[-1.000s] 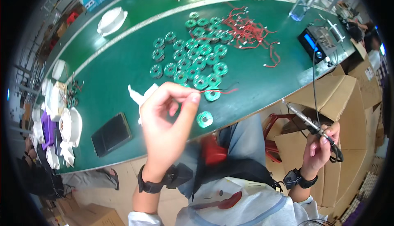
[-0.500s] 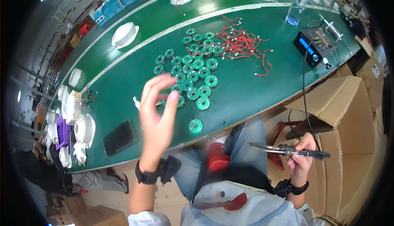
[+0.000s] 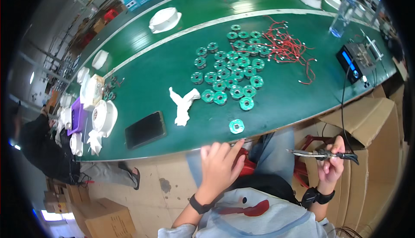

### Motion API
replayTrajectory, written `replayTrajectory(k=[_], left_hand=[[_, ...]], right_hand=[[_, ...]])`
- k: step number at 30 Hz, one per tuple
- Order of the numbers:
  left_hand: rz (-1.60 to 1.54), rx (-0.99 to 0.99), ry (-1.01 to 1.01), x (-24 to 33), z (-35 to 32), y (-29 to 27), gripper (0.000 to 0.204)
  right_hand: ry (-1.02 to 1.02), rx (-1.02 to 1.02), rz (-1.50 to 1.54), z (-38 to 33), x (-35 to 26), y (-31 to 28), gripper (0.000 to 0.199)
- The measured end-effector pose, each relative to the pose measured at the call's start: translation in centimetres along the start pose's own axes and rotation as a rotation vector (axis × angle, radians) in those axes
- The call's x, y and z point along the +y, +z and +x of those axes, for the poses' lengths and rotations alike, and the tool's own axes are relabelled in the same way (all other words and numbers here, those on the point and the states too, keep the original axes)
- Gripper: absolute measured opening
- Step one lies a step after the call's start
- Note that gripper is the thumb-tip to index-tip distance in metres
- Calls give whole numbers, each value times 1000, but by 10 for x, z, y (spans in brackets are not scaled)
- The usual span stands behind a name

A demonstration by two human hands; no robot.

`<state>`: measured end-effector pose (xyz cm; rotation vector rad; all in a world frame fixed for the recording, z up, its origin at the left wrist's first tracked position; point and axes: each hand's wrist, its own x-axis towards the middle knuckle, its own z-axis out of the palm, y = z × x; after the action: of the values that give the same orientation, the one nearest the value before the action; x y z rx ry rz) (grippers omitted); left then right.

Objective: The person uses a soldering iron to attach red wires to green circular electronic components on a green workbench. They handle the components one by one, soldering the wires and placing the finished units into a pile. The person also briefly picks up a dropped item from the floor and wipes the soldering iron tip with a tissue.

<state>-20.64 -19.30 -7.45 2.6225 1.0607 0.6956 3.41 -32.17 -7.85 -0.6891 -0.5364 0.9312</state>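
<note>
Head view: soldering of green round boards.
Left hand [image 3: 218, 164]: fingers loosely spread, empty, below worktop [image 3: 151, 86] edge.
Nearest board [image 3: 236, 126]: lies alone near edge.
Right hand [image 3: 330, 164]: grips soldering iron [image 3: 322, 153].
Next, likely: pick that board.

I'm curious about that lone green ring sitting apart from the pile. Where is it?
In the head view, the lone green ring lies near the table's front edge, just beyond the left hand, right of the white rag.

Bright even overhead light, soft shadows; strong fisheye bending, black vignette at rim, edges blurred.
</note>
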Motion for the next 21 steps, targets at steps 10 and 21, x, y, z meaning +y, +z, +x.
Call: replayTrajectory(k=[10,21], left_hand=[[-122,26,-112,2,1,-8,44],[222,391,-585,-220,22,-142,17]], right_hand=[[-21,-20,-53,-1,10,-8,22],[-23,-41,-136,8,13,5,22]])
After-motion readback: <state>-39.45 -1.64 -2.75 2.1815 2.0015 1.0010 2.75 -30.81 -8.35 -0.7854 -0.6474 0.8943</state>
